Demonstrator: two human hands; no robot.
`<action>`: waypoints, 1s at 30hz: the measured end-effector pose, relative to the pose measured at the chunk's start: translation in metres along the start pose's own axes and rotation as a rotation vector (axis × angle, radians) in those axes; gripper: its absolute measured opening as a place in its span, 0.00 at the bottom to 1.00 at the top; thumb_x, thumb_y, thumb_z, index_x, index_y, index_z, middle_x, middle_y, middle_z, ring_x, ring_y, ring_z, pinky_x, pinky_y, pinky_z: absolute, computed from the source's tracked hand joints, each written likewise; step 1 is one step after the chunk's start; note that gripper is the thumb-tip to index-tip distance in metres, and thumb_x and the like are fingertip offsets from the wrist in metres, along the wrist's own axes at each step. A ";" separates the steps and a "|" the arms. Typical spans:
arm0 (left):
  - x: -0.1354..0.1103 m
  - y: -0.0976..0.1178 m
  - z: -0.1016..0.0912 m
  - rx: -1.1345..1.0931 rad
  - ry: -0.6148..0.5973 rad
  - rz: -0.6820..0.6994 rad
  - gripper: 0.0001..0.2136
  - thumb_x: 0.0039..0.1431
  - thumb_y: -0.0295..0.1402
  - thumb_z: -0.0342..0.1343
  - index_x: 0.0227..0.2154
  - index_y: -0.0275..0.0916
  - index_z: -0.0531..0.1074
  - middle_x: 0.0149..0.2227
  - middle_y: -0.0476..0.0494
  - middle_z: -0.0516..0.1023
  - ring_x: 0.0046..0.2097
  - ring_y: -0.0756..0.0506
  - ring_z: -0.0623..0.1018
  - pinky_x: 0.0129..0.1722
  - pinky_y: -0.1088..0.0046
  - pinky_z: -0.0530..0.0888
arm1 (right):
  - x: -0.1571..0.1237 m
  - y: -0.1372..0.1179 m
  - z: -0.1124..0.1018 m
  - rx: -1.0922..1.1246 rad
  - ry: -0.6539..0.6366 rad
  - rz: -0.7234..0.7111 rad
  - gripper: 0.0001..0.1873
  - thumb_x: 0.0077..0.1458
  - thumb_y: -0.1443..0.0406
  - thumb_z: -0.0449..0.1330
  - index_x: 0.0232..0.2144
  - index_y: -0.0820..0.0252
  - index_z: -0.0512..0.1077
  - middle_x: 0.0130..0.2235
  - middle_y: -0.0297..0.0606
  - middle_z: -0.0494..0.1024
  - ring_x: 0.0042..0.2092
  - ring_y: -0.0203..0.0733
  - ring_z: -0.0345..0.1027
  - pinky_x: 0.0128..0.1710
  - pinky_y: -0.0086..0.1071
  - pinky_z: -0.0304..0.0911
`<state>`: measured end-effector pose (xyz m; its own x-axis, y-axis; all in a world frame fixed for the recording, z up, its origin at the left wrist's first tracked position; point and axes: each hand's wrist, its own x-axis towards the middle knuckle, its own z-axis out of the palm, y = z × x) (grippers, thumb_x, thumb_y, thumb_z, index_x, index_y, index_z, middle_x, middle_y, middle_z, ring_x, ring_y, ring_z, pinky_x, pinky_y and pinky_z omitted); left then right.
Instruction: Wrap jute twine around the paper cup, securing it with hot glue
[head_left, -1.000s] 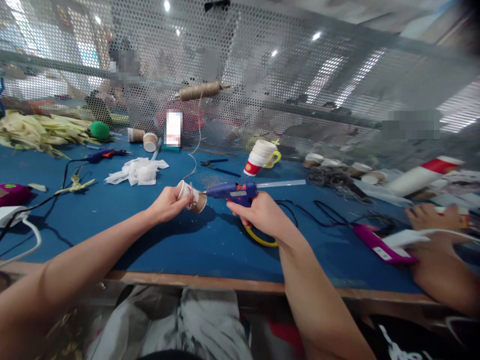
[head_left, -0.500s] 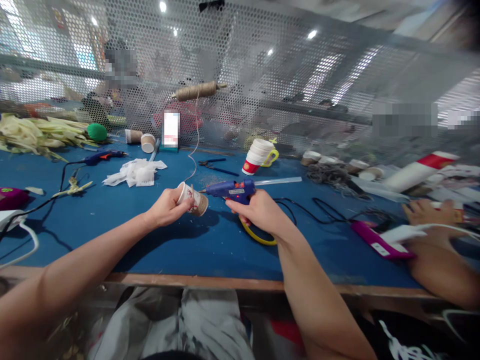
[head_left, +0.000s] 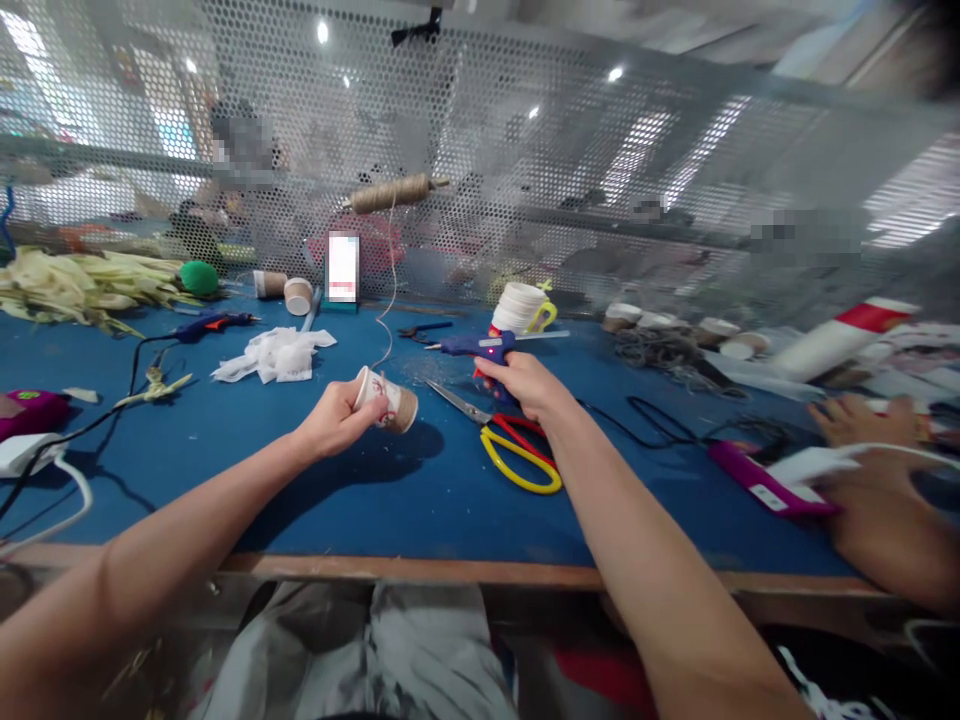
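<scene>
Both arms bare, reaching forward from the lower corners of the view and angling inward. Left forearm (head_left: 195, 515) runs up to the right, wrist about straight. Left hand (head_left: 337, 418) in a closed grip, thumb (head_left: 373, 411) on the near side pointing right, other fingers mostly hidden. Right forearm (head_left: 652, 540) slants up to the left. Right hand (head_left: 526, 384) also gripping, back of hand toward camera, fingers partly hidden. Hands well apart, right slightly farther forward.

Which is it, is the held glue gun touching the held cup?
Apart: the head view shows blue tabletop between the held glue gun and held cup.
</scene>
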<state>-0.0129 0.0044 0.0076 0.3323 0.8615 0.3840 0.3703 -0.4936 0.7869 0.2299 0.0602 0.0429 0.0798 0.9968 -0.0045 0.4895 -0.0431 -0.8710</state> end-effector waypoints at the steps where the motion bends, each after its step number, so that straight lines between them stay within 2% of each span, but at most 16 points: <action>1: 0.000 0.000 0.000 0.005 0.002 0.000 0.15 0.52 0.39 0.44 0.17 0.35 0.62 0.20 0.51 0.61 0.24 0.53 0.60 0.25 0.77 0.60 | 0.007 0.003 0.000 -0.024 -0.001 0.020 0.11 0.49 0.65 0.57 0.19 0.64 0.63 0.17 0.31 0.66 0.19 0.28 0.58 0.19 0.23 0.57; 4: -0.001 -0.001 0.000 0.009 -0.003 -0.005 0.15 0.52 0.39 0.44 0.18 0.35 0.63 0.20 0.50 0.61 0.24 0.53 0.60 0.25 0.77 0.60 | 0.024 0.013 0.003 -0.090 -0.002 0.056 0.12 0.50 0.64 0.56 0.18 0.64 0.63 0.15 0.31 0.64 0.17 0.29 0.58 0.19 0.24 0.59; 7: -0.001 -0.001 0.000 -0.009 -0.019 0.021 0.14 0.53 0.39 0.44 0.21 0.33 0.66 0.21 0.49 0.64 0.25 0.52 0.62 0.27 0.76 0.61 | 0.036 0.022 0.008 -0.201 0.032 0.069 0.14 0.48 0.62 0.58 0.18 0.63 0.64 0.16 0.34 0.67 0.19 0.33 0.63 0.21 0.26 0.60; 11: -0.002 0.002 0.000 0.020 -0.021 0.077 0.14 0.54 0.37 0.44 0.20 0.33 0.66 0.21 0.49 0.64 0.25 0.52 0.61 0.26 0.76 0.61 | 0.043 0.020 0.013 -0.390 0.128 0.062 0.13 0.43 0.62 0.62 0.16 0.64 0.65 0.22 0.46 0.72 0.34 0.45 0.69 0.29 0.30 0.60; 14: -0.003 0.004 0.001 0.041 -0.029 0.128 0.15 0.55 0.36 0.43 0.19 0.33 0.65 0.22 0.48 0.64 0.25 0.52 0.62 0.27 0.76 0.61 | 0.034 0.004 0.019 -0.467 0.149 0.019 0.10 0.43 0.62 0.62 0.19 0.65 0.70 0.30 0.51 0.74 0.43 0.50 0.66 0.36 0.33 0.59; 17: -0.004 0.004 0.002 0.044 -0.042 0.187 0.14 0.56 0.35 0.43 0.19 0.34 0.64 0.22 0.48 0.64 0.26 0.52 0.62 0.28 0.76 0.62 | 0.010 -0.018 0.032 -0.453 0.009 -0.072 0.18 0.46 0.53 0.57 0.21 0.63 0.74 0.29 0.45 0.75 0.39 0.46 0.67 0.37 0.32 0.58; 18: -0.004 0.004 0.002 0.046 -0.046 0.207 0.14 0.56 0.34 0.43 0.19 0.34 0.64 0.22 0.48 0.64 0.26 0.52 0.62 0.27 0.76 0.61 | 0.001 -0.024 0.037 -0.410 -0.094 -0.117 0.22 0.48 0.49 0.54 0.23 0.61 0.75 0.29 0.42 0.76 0.37 0.43 0.67 0.36 0.31 0.58; 20: -0.005 0.004 0.003 0.054 -0.052 0.249 0.14 0.56 0.34 0.43 0.19 0.34 0.63 0.22 0.48 0.64 0.25 0.52 0.62 0.28 0.76 0.61 | -0.016 -0.033 0.049 -0.190 -0.422 -0.201 0.28 0.50 0.46 0.48 0.26 0.62 0.76 0.32 0.41 0.76 0.36 0.41 0.66 0.37 0.31 0.58; 22: -0.005 0.004 0.003 0.068 -0.062 0.292 0.13 0.56 0.33 0.44 0.19 0.34 0.63 0.21 0.49 0.63 0.25 0.52 0.61 0.28 0.76 0.61 | -0.029 -0.037 0.059 -0.014 -0.532 -0.211 0.28 0.48 0.46 0.50 0.25 0.63 0.75 0.31 0.40 0.76 0.33 0.38 0.66 0.35 0.31 0.58; 24: -0.005 0.005 0.004 0.086 -0.073 0.315 0.12 0.56 0.32 0.44 0.19 0.35 0.62 0.21 0.49 0.63 0.25 0.52 0.61 0.27 0.76 0.61 | -0.036 -0.038 0.066 0.151 -0.528 -0.195 0.21 0.44 0.49 0.56 0.25 0.63 0.74 0.27 0.37 0.75 0.29 0.36 0.64 0.32 0.30 0.58; 26: -0.005 0.005 0.004 0.100 -0.085 0.316 0.12 0.56 0.32 0.44 0.19 0.34 0.62 0.22 0.49 0.63 0.25 0.52 0.61 0.27 0.76 0.61 | -0.040 -0.038 0.070 0.299 -0.471 -0.180 0.14 0.39 0.56 0.62 0.24 0.62 0.72 0.25 0.33 0.73 0.27 0.33 0.62 0.31 0.29 0.57; 30: -0.005 0.005 0.005 0.068 -0.107 0.227 0.13 0.55 0.34 0.44 0.18 0.34 0.62 0.20 0.50 0.61 0.24 0.53 0.59 0.25 0.77 0.59 | -0.045 -0.039 0.067 0.404 -0.319 -0.209 0.07 0.37 0.64 0.63 0.20 0.62 0.69 0.24 0.31 0.70 0.28 0.31 0.60 0.33 0.28 0.56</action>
<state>-0.0088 -0.0026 0.0071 0.5019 0.7120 0.4911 0.3323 -0.6829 0.6506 0.1491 0.0212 0.0440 -0.2809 0.9550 0.0949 0.0897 0.1245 -0.9882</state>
